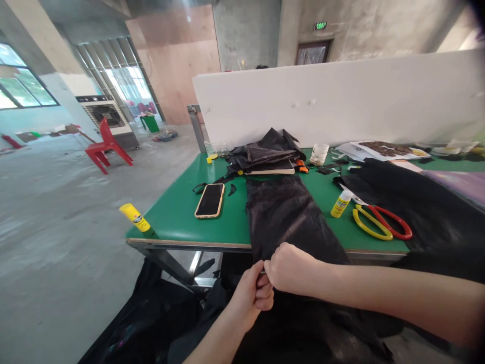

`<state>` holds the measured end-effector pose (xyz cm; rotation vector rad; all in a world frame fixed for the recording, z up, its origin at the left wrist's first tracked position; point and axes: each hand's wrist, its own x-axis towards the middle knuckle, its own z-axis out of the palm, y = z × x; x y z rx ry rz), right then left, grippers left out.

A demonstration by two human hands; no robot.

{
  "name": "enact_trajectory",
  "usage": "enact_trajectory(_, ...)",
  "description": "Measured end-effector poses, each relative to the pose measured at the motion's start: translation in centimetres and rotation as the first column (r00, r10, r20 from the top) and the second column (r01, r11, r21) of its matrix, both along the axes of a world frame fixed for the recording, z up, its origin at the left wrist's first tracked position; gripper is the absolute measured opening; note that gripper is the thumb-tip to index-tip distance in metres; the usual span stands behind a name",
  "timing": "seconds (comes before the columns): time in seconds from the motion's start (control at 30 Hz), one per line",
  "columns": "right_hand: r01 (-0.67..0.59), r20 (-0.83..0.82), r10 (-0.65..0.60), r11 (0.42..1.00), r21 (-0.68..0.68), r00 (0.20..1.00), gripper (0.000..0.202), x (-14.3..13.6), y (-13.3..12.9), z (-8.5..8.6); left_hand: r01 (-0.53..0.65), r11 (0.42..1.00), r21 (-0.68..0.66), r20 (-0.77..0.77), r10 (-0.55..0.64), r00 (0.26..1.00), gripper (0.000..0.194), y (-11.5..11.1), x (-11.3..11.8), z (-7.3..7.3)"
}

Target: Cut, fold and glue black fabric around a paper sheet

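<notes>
My left hand (254, 293) is closed, its thumb and curled fingers pinched together in front of the table's edge. My right hand (291, 269) forms a fist right against it, fingertips hidden. A thin pale sliver shows between the two hands, too small to name. Behind them a black cloth (284, 212) lies over the table and hangs down past the front edge. To its right are a glue stick (340, 204) with a white cap and scissors (382, 222) with yellow and red handles.
On the green table (178, 202) lie a phone (209, 200), a yellow glue stick (135, 217) at the left corner, a pile of black cloth (265, 151), a clear cup (319, 154) and more black cloth (420, 202) on the right. A white partition (333, 101) stands behind.
</notes>
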<state>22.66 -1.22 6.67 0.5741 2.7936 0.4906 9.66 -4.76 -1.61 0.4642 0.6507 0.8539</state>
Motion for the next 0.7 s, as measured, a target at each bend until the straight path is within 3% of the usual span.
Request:
enact_trajectory(0.17,-0.036,0.065,0.041,0.997,-0.069,0.997,0.006,-0.3,0.3,0.1,-0.011,1.000,-0.003,-0.019,0.011,1.000,0.050,-0.1,0.2,0.0)
enact_trajectory(0.37,0.076,-0.137,-0.070,0.996,0.042,0.988,0.009,1.5,-0.8,0.6,-0.103,0.986,0.132,-0.167,0.125,0.978,0.052,-0.2,0.4,-0.3)
enact_trajectory(0.47,0.153,-0.195,-0.134,0.985,0.082,0.972,0.022,3.4,-1.0,0.6,-0.098,0.990,0.100,-0.131,0.110,0.985,0.053,-0.1,0.1,-0.2)
enact_trajectory(0.53,0.181,-0.200,-0.157,0.977,0.109,0.967,0.016,4.3,-0.8,0.2,-0.086,0.995,0.052,-0.084,0.091,0.992,0.052,0.0,-0.2,0.1)
enact_trajectory(0.7,0.118,-0.160,-0.096,0.984,0.136,0.982,0.013,4.8,-0.3,-0.8,-0.098,0.995,-0.016,-0.006,0.097,0.995,0.050,0.1,-0.3,0.4)
